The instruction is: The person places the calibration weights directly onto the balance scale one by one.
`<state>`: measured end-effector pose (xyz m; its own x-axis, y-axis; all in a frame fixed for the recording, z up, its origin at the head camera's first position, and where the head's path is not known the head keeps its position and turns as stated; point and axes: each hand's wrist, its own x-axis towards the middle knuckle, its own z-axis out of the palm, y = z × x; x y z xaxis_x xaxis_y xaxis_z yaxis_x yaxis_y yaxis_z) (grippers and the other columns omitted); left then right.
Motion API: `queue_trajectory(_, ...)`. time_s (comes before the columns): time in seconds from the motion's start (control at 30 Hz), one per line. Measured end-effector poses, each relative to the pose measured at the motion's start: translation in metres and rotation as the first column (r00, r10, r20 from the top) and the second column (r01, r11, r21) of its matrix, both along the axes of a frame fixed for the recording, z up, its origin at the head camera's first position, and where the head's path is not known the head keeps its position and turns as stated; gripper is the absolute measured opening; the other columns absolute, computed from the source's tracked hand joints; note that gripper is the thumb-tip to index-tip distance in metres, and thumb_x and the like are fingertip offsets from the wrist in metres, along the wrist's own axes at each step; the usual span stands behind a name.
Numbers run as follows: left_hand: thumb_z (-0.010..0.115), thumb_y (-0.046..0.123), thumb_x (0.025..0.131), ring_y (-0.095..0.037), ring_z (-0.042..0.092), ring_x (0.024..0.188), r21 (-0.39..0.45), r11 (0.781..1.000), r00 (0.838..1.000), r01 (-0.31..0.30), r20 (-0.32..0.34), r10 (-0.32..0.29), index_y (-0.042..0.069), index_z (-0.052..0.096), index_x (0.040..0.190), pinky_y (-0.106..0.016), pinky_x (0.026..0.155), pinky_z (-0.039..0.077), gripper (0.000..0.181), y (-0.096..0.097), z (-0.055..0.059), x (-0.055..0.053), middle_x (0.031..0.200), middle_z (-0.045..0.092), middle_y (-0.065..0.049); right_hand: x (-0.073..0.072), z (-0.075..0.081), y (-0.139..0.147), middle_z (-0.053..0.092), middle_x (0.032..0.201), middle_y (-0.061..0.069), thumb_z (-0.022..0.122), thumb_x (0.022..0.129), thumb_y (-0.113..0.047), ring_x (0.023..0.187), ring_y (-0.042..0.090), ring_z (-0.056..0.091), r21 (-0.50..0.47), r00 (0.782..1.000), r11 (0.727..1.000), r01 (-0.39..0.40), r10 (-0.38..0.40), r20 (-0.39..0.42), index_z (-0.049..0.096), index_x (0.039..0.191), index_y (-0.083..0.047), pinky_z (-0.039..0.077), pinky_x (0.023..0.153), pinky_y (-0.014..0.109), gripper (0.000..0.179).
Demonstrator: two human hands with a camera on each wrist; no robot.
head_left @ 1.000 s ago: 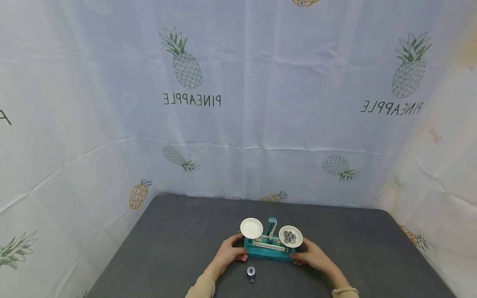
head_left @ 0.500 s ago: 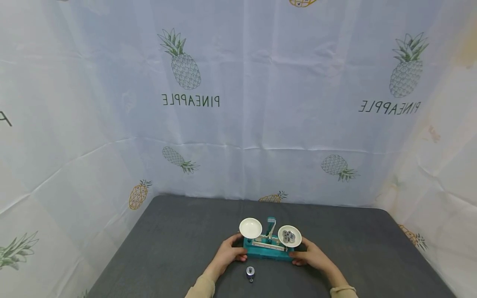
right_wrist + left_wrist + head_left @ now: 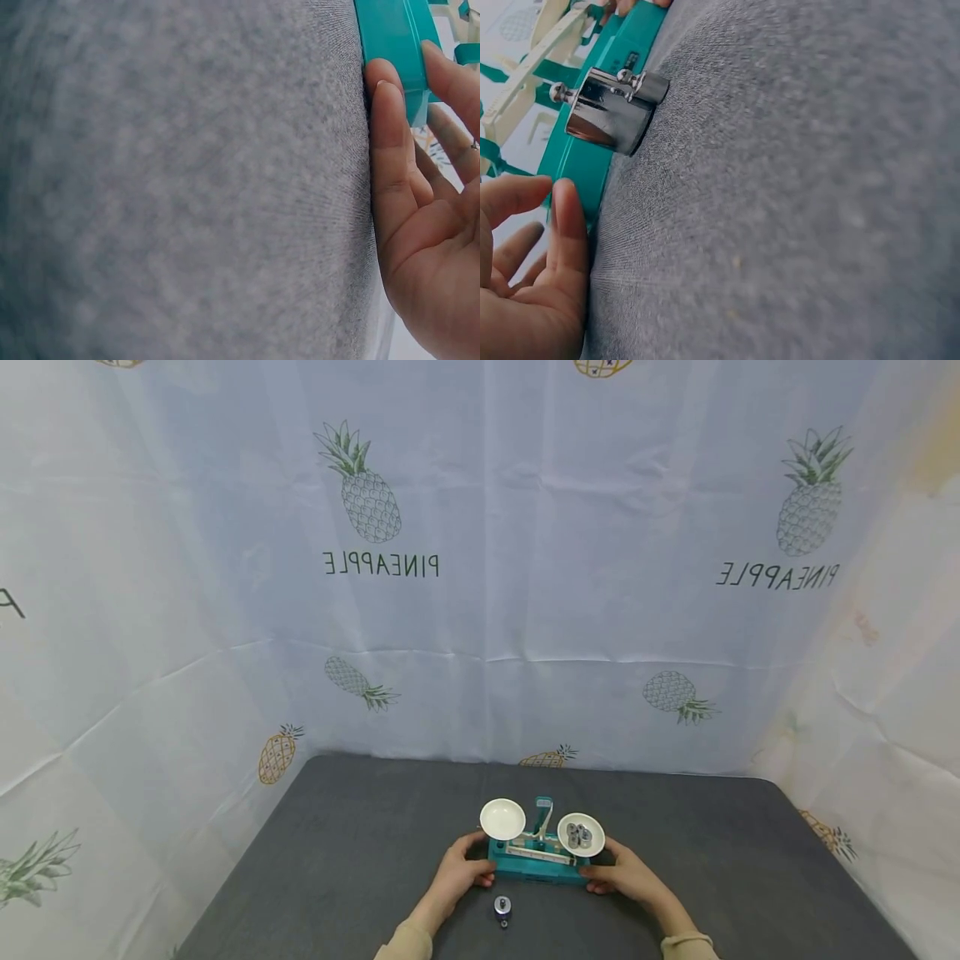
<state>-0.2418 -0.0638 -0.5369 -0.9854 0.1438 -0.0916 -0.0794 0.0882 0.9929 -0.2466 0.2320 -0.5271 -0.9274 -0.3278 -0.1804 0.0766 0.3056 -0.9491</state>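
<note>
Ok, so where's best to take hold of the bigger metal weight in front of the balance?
I'd pinch the round knob on top of the bigger metal weight, coming straight down from above. It stands upright, and the knob is narrower than the body. From your side, the smaller weight is in the way; behind is the balance's teal base.

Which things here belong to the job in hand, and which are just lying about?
Job in hand:
- teal balance scale, held by the left hand and right hand
- metal weights in its right pan

Apparently just lying about:
- large knobbed weight
- small knobbed weight, both on the table, untouched
</note>
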Motion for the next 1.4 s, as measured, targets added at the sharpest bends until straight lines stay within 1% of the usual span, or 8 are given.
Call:
queue_trajectory(0.13, 0.065, 0.003, 0.074, -0.009, 0.058, 0.061, -0.062, 0.998, 0.999, -0.025, -0.039, 0.022, -0.007, 0.047, 0.128, -0.026, 0.054, 0.055, 0.058, -0.002, 0.002, 0.004, 0.102, 0.055, -0.019, 0.001, 0.0, 0.0, 0.063, 0.096, 0.012, 0.068, 0.084, -0.02, 0.071, 0.017, 0.068, -0.001, 1.0, 1.0, -0.001, 0.001, -0.005, 0.019, 0.139, 0.015, 0.059, 0.063, 0.034, 0.083)
queue_trajectory(0.23, 0.066, 0.004, 0.074, -0.009, 0.057, 0.06, -0.093, 0.996, 0.998, -0.019, -0.058, 0.013, -0.006, 0.05, 0.126, -0.026, 0.053, 0.054, 0.055, -0.005, 0.005, 0.008, 0.099, 0.056, -0.017, 0.001, 0.0, 0.0, 0.063, 0.096, 0.013, 0.068, 0.084, -0.019, 0.071, 0.018, 0.068, 0.001, 1.0, 1.0, 0.004, -0.004, -0.008, 0.019, 0.139, 0.015, 0.059, 0.063, 0.035, 0.081)
queue_trajectory(0.47, 0.067, 0.005, 0.075, -0.009, 0.056, 0.06, -0.106, 0.994, 0.996, 0.02, -0.08, -0.028, -0.005, 0.056, 0.118, -0.025, 0.054, 0.052, 0.046, -0.011, 0.012, 0.02, 0.105, 0.052, -0.017, 0.001, -0.002, 0.0, 0.063, 0.096, 0.013, 0.067, 0.085, -0.019, 0.071, 0.018, 0.068, 0.012, 1.0, 1.0, 0.01, -0.01, -0.011, 0.019, 0.14, 0.015, 0.059, 0.064, 0.036, 0.08)
queue_trajectory(0.6, 0.068, 0.007, 0.076, -0.009, 0.055, 0.06, -0.126, 0.99, 0.995, 0.062, -0.067, -0.071, -0.001, 0.059, 0.114, -0.023, 0.054, 0.05, 0.04, -0.012, 0.011, 0.026, 0.11, 0.052, -0.013, 0.001, -0.001, -0.001, 0.063, 0.097, 0.014, 0.067, 0.085, -0.019, 0.071, 0.018, 0.068, 0.012, 1.0, 1.0, 0.015, -0.015, -0.011, 0.019, 0.14, 0.015, 0.059, 0.063, 0.035, 0.08)
queue_trajectory(0.8, 0.068, 0.007, 0.077, -0.008, 0.056, 0.059, -0.116, 0.98, 0.984, 0.161, -0.057, -0.169, 0.0, 0.061, 0.111, -0.022, 0.052, 0.048, 0.036, -0.013, 0.01, 0.034, 0.105, 0.056, -0.014, 0.002, 0.0, -0.002, 0.063, 0.095, 0.013, 0.068, 0.084, -0.019, 0.07, 0.017, 0.068, 0.005, 1.0, 1.0, 0.015, -0.015, -0.013, 0.02, 0.139, 0.015, 0.059, 0.063, 0.035, 0.08)
queue_trajectory(1.0, 0.07, 0.005, 0.076, -0.006, 0.055, 0.057, -0.098, 0.97, 0.974, 0.22, -0.036, -0.225, -0.002, 0.062, 0.108, -0.021, 0.051, 0.047, 0.034, -0.011, 0.011, 0.041, 0.1, 0.062, -0.011, 0.001, 0.0, -0.002, 0.063, 0.097, 0.013, 0.068, 0.084, -0.02, 0.07, 0.016, 0.067, 0.004, 1.0, 1.0, 0.011, -0.011, -0.002, 0.017, 0.141, 0.014, 0.059, 0.063, 0.033, 0.084)
queue_trajectory(1.2, 0.07, 0.002, 0.073, -0.004, 0.057, 0.059, -0.061, 0.964, 0.965, 0.259, -0.021, -0.261, -0.005, 0.062, 0.105, -0.018, 0.053, 0.048, 0.033, -0.009, 0.007, 0.043, 0.095, 0.063, -0.006, 0.001, -0.001, -0.001, 0.063, 0.098, 0.014, 0.069, 0.083, -0.022, 0.07, 0.016, 0.067, 0.001, 1.0, 1.0, 0.01, -0.01, 0.001, 0.016, 0.141, 0.014, 0.059, 0.063, 0.033, 0.086)
queue_trajectory(1.4, 0.07, 0.001, 0.072, -0.005, 0.059, 0.058, -0.059, 0.962, 0.964, 0.265, -0.02, -0.266, -0.005, 0.063, 0.102, -0.018, 0.053, 0.047, 0.032, -0.009, 0.004, 0.043, 0.076, 0.066, -0.006, 0.0, -0.002, -0.001, 0.063, 0.097, 0.012, 0.069, 0.083, -0.022, 0.07, 0.016, 0.067, 0.0, 1.0, 1.0, 0.013, -0.013, 0.001, 0.017, 0.141, 0.014, 0.059, 0.063, 0.034, 0.087)
